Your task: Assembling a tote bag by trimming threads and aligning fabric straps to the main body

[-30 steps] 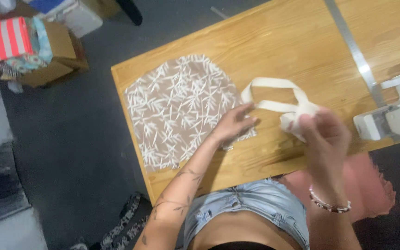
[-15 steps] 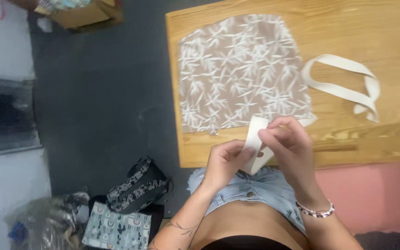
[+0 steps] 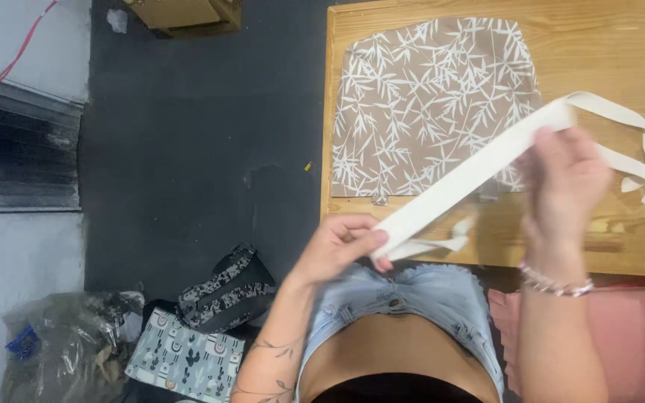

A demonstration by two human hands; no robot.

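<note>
A cream webbing strap (image 3: 466, 175) is stretched taut between both hands above the table's near edge. My left hand (image 3: 340, 246) pinches its lower end, close to my waist. My right hand (image 3: 565, 175) grips the strap higher up, and the rest of it loops off to the right over the table. Behind the strap, a brown fabric panel (image 3: 431, 97) with a white leaf print lies flat on the wooden table (image 3: 606, 45).
Dark floor lies left of the table. A patterned black bag (image 3: 225, 287) and a cactus-print pouch (image 3: 184, 358) sit by my feet, next to a clear plastic bag (image 3: 61, 351). A cardboard box (image 3: 181, 13) stands at the top. A pink seat (image 3: 628, 336) is under me.
The hands have moved apart, pulling the folded strap out straight between them. My right hand has risen over the table; the camera has shifted left.
</note>
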